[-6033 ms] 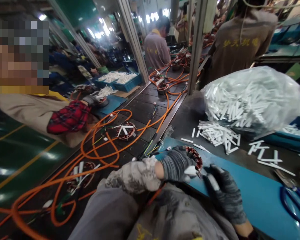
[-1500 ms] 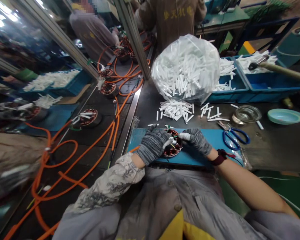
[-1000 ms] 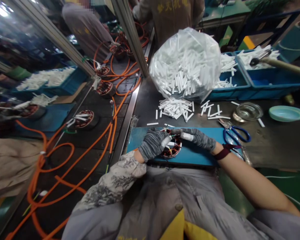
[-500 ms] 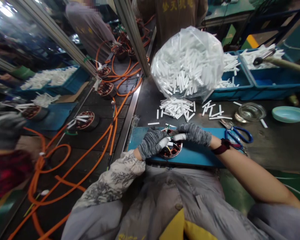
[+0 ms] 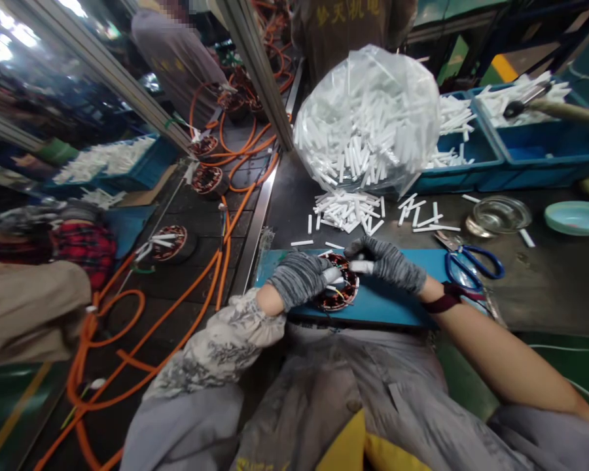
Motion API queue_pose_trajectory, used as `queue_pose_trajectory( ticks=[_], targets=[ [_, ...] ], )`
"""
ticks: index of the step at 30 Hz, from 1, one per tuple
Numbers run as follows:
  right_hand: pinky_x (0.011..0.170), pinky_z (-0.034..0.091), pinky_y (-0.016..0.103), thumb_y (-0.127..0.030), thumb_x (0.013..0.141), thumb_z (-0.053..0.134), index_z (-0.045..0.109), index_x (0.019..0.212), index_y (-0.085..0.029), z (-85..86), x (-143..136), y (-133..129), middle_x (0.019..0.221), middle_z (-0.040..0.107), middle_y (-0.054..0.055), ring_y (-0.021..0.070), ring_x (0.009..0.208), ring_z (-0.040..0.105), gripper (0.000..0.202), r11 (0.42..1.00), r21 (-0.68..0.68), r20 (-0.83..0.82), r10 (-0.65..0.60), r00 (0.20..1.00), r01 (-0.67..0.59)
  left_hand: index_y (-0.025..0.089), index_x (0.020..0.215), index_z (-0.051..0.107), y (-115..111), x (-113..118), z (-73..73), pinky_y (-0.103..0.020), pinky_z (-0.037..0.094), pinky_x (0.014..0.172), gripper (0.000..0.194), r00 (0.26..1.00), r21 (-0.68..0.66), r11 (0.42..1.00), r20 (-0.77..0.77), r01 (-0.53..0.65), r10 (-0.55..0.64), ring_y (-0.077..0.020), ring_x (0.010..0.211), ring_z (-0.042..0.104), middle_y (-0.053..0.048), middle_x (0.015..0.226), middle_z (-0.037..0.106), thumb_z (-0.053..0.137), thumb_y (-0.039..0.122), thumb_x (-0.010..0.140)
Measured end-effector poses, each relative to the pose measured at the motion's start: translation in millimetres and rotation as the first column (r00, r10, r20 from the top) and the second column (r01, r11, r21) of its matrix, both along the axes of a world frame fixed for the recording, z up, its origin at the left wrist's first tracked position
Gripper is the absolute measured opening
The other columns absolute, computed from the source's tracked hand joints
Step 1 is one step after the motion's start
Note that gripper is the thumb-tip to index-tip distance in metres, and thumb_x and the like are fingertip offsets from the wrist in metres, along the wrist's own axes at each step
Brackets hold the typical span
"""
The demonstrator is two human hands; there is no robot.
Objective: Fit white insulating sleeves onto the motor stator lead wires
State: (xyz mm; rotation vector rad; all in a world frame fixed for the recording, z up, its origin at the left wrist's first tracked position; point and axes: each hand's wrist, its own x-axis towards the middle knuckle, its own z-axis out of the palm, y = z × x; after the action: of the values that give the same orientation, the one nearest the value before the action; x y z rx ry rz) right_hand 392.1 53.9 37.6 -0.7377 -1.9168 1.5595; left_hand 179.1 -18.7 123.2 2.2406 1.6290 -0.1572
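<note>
While both gloved hands meet over the stator [image 5: 338,296], the right hand [image 5: 390,263] pinches a white sleeve [image 5: 362,267] between fingertips, and the left hand [image 5: 300,279] curls on the stator's left edge, fingers by another white piece; whether it grips that piece is unclear. Stator lies flat on the blue mat [image 5: 397,302] right under the fingers. Just beyond the fingertips, loose sleeves [image 5: 348,212] are scattered below a full bag [image 5: 368,118]. Scissors [image 5: 466,267] are right of the right wrist, glass dish [image 5: 499,214] and bins [image 5: 544,150] farther out. Orange cables [image 5: 186,288] run left of the left hand.
</note>
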Motion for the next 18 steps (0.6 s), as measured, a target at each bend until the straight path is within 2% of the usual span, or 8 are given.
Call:
queue_pose_trajectory(
  ticks=[2, 4, 8, 12, 13, 15, 18],
  targets=[
    [0.078, 0.055, 0.037, -0.056, 0.082, 0.079, 0.070, 0.103, -0.022, -2.7, 4, 3, 0.092, 0.071, 0.002, 0.0198, 0.084, 0.064, 0.040, 0.996, -0.088, -0.006, 0.003, 1.000, -0.004, 0.018, 0.105, 0.076, 7, 10, 11.1, -0.034, 0.051, 0.083, 0.042, 0.993, -0.079, 0.997, -0.120, 0.002, -0.011, -0.0224, 0.086, 0.071, -0.008, 0.095, 0.079, 0.045, 0.046, 0.106],
    [0.083, 0.055, 0.039, -0.055, 0.083, 0.077, 0.068, 0.100, -0.022, -3.3, 5, 3, 0.094, 0.071, 0.002, 0.0200, 0.087, 0.064, 0.038, 0.996, -0.092, -0.015, 0.012, 1.000, -0.014, 0.018, 0.105, 0.077, 13, 22, 18.3, -0.039, 0.051, 0.086, 0.041, 0.977, -0.083, 0.996, -0.213, -0.011, -0.007, -0.0256, 0.087, 0.072, -0.010, 0.095, 0.079, 0.046, 0.044, 0.106],
    [0.089, 0.055, 0.041, -0.054, 0.089, 0.071, 0.066, 0.100, -0.021, -2.1, 6, 1, 0.097, 0.071, 0.003, 0.0203, 0.090, 0.064, 0.035, 0.996, -0.079, -0.013, 0.038, 0.999, -0.039, 0.017, 0.101, 0.078, 26, 40, 19.1, -0.047, 0.051, 0.088, 0.041, 0.966, -0.043, 0.999, -0.255, 0.028, -0.038, -0.0305, 0.088, 0.073, -0.013, 0.091, 0.078, 0.047, 0.043, 0.105],
    [0.094, 0.054, 0.044, -0.054, 0.091, 0.069, 0.065, 0.098, -0.021, -5.0, 8, -1, 0.098, 0.072, 0.004, 0.0219, 0.093, 0.065, 0.034, 0.999, -0.034, 0.014, -0.006, 1.000, 0.006, 0.020, 0.127, 0.072, 34, 43, 8.1, -0.040, 0.051, 0.081, 0.040, 0.972, -0.018, 0.987, -0.172, 0.160, -0.160, -0.0283, 0.088, 0.072, -0.010, 0.099, 0.078, 0.049, 0.043, 0.105],
    [0.095, 0.054, 0.045, -0.055, 0.090, 0.069, 0.065, 0.098, -0.022, -6.3, 10, -2, 0.098, 0.072, 0.004, 0.0224, 0.094, 0.065, 0.034, 0.999, -0.035, 0.009, -0.024, 1.000, 0.025, 0.020, 0.127, 0.072, 32, 41, 5.3, -0.038, 0.051, 0.079, 0.039, 0.976, 0.007, 0.986, -0.145, 0.168, -0.165, -0.0270, 0.086, 0.072, -0.010, 0.097, 0.078, 0.049, 0.043, 0.105],
    [0.096, 0.055, 0.046, -0.055, 0.089, 0.070, 0.066, 0.102, -0.022, -8.0, 14, -5, 0.102, 0.073, 0.005, 0.0236, 0.097, 0.067, 0.036, 0.996, -0.046, -0.002, -0.074, 0.997, 0.074, 0.019, 0.121, 0.074, 26, 34, 1.0, -0.039, 0.051, 0.084, 0.039, 0.987, 0.099, 0.987, -0.107, 0.129, -0.118, -0.0269, 0.089, 0.071, -0.010, 0.097, 0.076, 0.052, 0.046, 0.103],
    [0.096, 0.055, 0.046, -0.052, 0.089, 0.071, 0.069, 0.109, -0.023, -5.5, 25, -16, 0.108, 0.075, 0.006, 0.0245, 0.100, 0.069, 0.035, 0.983, -0.010, 0.014, -0.185, 0.983, 0.185, 0.015, 0.121, 0.073, 13, 16, -1.8, -0.045, 0.049, 0.099, 0.050, 1.000, 0.267, 0.964, 0.019, 0.009, -0.014, -0.0307, 0.106, 0.067, -0.014, 0.114, 0.073, 0.070, 0.055, 0.091]
  ],
)
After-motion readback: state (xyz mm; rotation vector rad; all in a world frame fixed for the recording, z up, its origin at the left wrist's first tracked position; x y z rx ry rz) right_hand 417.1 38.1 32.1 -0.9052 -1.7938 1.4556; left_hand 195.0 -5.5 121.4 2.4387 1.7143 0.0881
